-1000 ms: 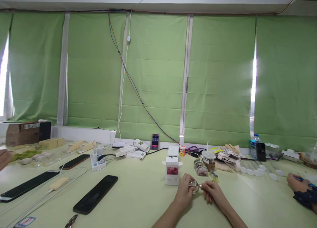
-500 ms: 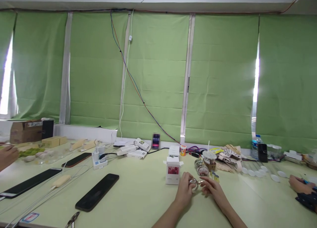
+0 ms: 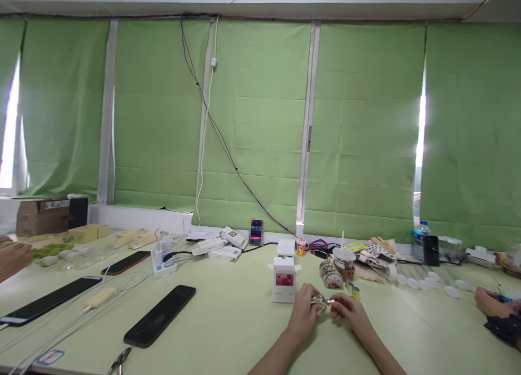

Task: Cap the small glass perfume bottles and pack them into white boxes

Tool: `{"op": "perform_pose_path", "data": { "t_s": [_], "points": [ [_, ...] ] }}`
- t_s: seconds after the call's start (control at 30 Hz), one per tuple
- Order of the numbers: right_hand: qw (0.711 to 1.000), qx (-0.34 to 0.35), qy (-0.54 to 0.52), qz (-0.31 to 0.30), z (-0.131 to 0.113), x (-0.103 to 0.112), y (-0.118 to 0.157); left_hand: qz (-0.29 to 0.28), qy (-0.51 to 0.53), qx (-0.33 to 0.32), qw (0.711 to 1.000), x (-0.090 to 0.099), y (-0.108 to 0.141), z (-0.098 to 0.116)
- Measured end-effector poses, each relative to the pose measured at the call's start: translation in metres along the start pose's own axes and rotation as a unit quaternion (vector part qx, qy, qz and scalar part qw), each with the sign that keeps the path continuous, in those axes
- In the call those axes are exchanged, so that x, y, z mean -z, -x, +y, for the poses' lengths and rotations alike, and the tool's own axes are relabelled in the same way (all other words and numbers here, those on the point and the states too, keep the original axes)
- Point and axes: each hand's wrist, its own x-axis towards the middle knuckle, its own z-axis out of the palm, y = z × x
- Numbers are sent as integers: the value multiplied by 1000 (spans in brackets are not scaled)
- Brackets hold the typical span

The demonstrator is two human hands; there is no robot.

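Bare on both sides, all the way down to the lower edge of the view. To the left, a slim left hand [image 3: 303, 312], compact across the back, with slender fingers [image 3: 311, 292], set on a narrow wrist [image 3: 293, 332] and a smooth-outlined left forearm [image 3: 274, 351], thickening gradually downward. To the right, a right hand [image 3: 351, 310] of much the same build, rounded over the back and tapering toward the fingertips, joined to an equally bare, evenly contoured right forearm [image 3: 376, 347]. Nails and knuckle creases: too small and soft here to judge fairly.
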Motion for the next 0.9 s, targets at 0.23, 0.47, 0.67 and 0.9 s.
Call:
{"op": "perform_pose_path", "data": {
  "t_s": [0.23,0.47,0.67,0.9],
  "points": [
    [1000,-23,11,-2,4,-5,-1,-2,9,-1,1000,1,0,-1],
    [999,-45,24,1,6,-6,0,-8,16,-4,1000,2,1,1],
    [998,-55,28,6,4,-6,1,-10,12,-2,1000,3,2,4],
    [997,-69,11,21,5,-8,-1,0,13,4,1000,1,1,3]
  ]
}}
